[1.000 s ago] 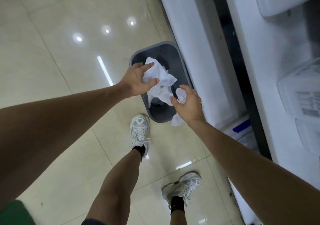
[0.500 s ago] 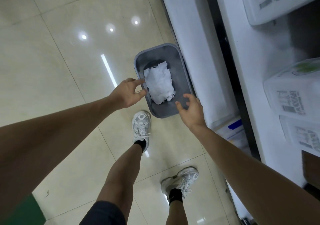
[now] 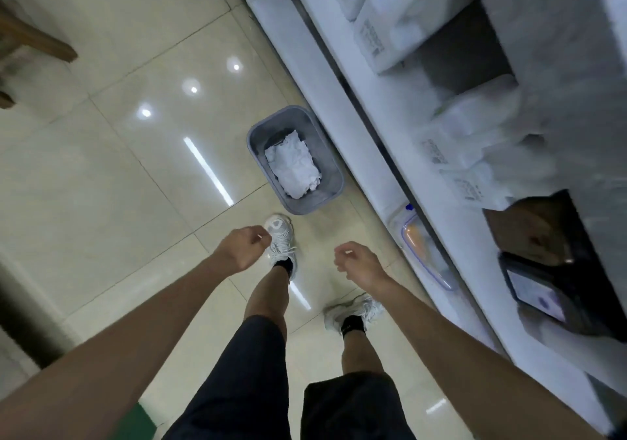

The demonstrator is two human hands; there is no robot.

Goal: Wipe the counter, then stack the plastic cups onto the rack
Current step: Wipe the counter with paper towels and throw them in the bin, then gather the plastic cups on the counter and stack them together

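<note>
A grey waste bin [image 3: 325, 154] stands on the tiled floor beside the white counter [image 3: 451, 222]. Crumpled white paper towel [image 3: 293, 165] lies inside the bin. My left hand [image 3: 246, 248] hovers below the bin, over my left shoe, with fingers loosely curled and nothing in it. My right hand [image 3: 359, 261] hangs a little to the right, also loosely curled and holding nothing. No plastic cups or rack can be made out in the blurred view.
White plastic-wrapped packages [image 3: 475, 141] and a dark tray with a phone-like device [image 3: 539, 297] lie on the counter. A clear lidded container [image 3: 424, 253] sits low by the counter's base. Wooden furniture legs [image 3: 30, 42] show at top left.
Both hands let go of the paper towel into the bin, then pulled back towards me. The view has swung away from the bin and blurred.
</note>
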